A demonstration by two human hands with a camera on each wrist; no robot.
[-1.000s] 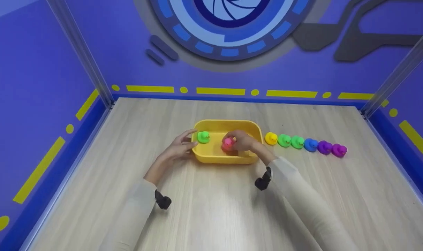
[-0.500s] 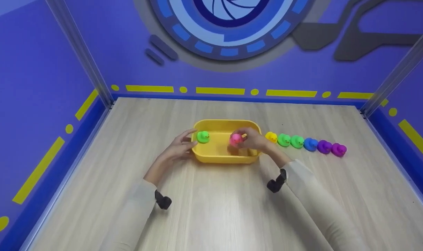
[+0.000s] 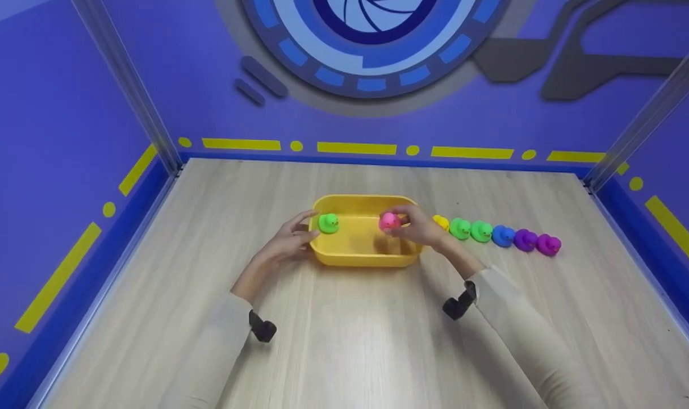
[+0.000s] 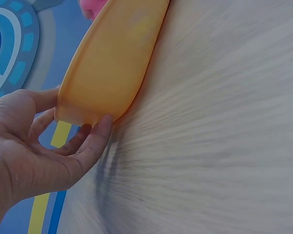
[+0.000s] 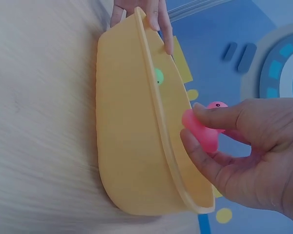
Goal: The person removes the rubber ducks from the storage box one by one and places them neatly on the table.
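A yellow plastic tub point(image 3: 362, 260) stands on the table. At its left end, my left hand point(image 3: 287, 241) holds the end wall and rim, fingertips on the outer wall point(image 4: 107, 73) in the left wrist view. Over the tub's right part, my right hand point(image 3: 421, 227) pinches a pink toy duck point(image 3: 388, 221) between thumb and fingers. The right wrist view shows this pink duck point(image 5: 205, 134) held up at rim height. A green toy duck point(image 3: 328, 223) sits inside the tub at the left end.
Right of the tub, a slanting row of toy ducks runs across the table: a yellow duck point(image 3: 441, 222), two green ones point(image 3: 460, 228), a blue duck point(image 3: 503, 236), a purple duck point(image 3: 526, 240) and a magenta duck point(image 3: 548, 245). Blue panel walls point(image 3: 208, 125) enclose the table.
My right hand has risen and moved right with the pink duck, from low in the tub's middle to above its right part. The left hand has kept its place at the tub's left end.
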